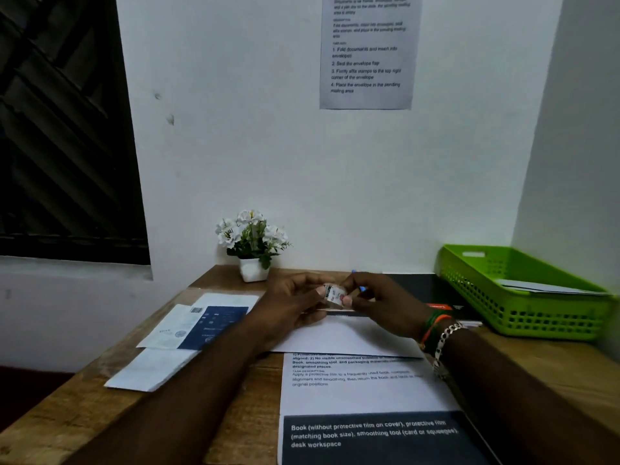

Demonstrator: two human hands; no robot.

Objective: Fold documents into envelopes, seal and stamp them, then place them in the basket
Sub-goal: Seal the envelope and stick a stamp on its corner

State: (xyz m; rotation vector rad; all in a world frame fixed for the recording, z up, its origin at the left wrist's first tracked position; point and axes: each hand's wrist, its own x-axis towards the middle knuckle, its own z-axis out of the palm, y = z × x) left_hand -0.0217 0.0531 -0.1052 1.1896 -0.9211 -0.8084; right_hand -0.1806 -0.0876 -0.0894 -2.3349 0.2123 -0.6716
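Note:
A small white stamp (334,294) with dark print is pinched between my left hand (295,305) and my right hand (382,305), held a little above the desk. Directly under my hands lies a white envelope (339,337), flat on the wood. Near my lap sits a printed document (362,384) with a dark band at its bottom. Along the desk's left side lie more white envelopes (151,369) and a blue and white sheet (208,325). The green basket (523,317) stands at the right with an envelope (550,287) inside.
A white pot of white flowers (253,245) stands at the back of the wooden desk (50,417) against the wall. A black book (432,290) lies beside the basket. An instruction sheet (367,52) hangs on the wall.

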